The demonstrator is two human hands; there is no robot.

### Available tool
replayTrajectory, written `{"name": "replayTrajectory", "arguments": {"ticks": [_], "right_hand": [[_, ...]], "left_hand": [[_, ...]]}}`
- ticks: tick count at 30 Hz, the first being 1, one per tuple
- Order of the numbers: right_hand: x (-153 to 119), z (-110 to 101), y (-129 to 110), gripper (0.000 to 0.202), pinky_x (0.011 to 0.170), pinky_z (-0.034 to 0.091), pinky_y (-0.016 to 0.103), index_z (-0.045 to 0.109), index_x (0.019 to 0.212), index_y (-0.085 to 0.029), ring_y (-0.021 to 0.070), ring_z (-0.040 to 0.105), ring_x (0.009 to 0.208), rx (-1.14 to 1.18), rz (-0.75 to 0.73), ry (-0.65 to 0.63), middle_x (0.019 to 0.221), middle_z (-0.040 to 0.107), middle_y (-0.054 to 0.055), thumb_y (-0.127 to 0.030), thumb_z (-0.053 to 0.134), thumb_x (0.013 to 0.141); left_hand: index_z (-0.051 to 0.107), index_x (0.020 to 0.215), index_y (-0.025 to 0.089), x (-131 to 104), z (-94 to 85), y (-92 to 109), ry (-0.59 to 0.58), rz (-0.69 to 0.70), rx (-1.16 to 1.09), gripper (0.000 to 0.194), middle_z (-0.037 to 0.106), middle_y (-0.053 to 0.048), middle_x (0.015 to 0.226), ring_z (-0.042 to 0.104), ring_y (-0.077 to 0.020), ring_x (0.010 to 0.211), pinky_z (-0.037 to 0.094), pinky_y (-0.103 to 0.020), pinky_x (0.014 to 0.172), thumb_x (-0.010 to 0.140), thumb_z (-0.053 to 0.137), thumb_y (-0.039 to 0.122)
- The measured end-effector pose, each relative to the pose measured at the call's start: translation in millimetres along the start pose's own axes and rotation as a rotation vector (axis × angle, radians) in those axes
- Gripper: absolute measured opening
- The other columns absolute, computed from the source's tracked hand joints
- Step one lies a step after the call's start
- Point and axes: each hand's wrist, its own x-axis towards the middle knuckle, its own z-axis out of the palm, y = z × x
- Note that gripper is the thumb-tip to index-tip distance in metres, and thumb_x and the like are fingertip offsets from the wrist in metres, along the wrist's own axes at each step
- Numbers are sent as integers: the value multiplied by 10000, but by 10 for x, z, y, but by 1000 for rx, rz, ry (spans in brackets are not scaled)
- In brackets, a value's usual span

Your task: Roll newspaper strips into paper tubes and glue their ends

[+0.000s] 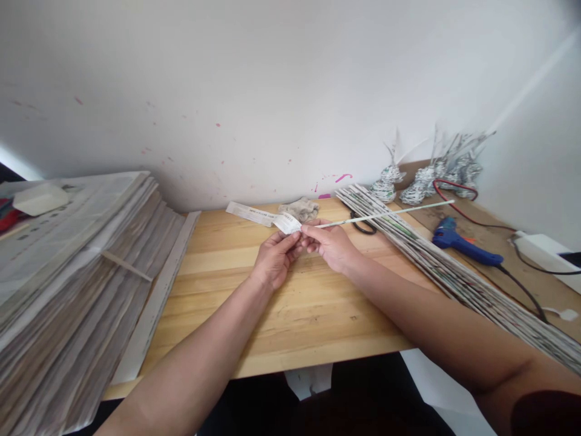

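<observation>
Above the middle of the wooden table, my left hand point(275, 259) and my right hand point(333, 245) meet with their fingertips close together. Both are closed on a newspaper strip point(285, 222), pinched between thumbs and fingers. Its flat printed end reaches out to the left. To the right it runs on as a thin rolled paper tube point(385, 214), which passes over my right hand and slants slightly upward. Just behind the fingers lies a crumpled greyish cloth point(299, 209). How the fingertips overlap on the paper is partly hidden.
A tall newspaper stack point(122, 242) fills the left side, with a white block point(40, 198) on top. Rolled paper tubes point(422, 260) lie in a bundle at right, over black-handled scissors point(364, 225). Beyond are a blue glue gun point(467, 242) with a cord and several woven paper figures point(420, 184).
</observation>
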Motion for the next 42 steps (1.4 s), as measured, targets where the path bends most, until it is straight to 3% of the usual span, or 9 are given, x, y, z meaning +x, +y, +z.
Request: {"name": "replayTrajectory", "arguments": {"ticks": [11,15,24,42], "right_hand": [[-2,-7,-4,348,441,428,198,650,691,-139,99,567,521,-29,22,-25,582,642,14,-389,872,593],[6,-23,-25,319,486,460,208,691,799,-138,108,593,569,5,63,-99,659,682,35,-329,861,609],[9,-20,-12,238,469,410,207,668,742,-145,108,584,557,24,23,-34,612,656,6,-229,815,574],[-14,-21,-52,271,500,434,227,666,784,-141,122,599,584,-9,-1,-89,633,672,20,-238,822,584]], "left_hand": [[701,910,104,8,-6,-13,33,27,29,270,703,-36,759,647,-97,659,537,-198,625,688,820,202],[695,896,90,11,-10,1,26,25,20,233,694,-43,739,645,-101,654,536,-200,620,709,793,190],[705,895,108,4,17,-12,0,62,-18,254,725,-41,792,660,-93,667,529,-181,619,666,810,142],[698,863,102,11,9,30,-12,56,-3,221,723,-47,775,665,-106,662,539,-197,634,664,792,114]]}}
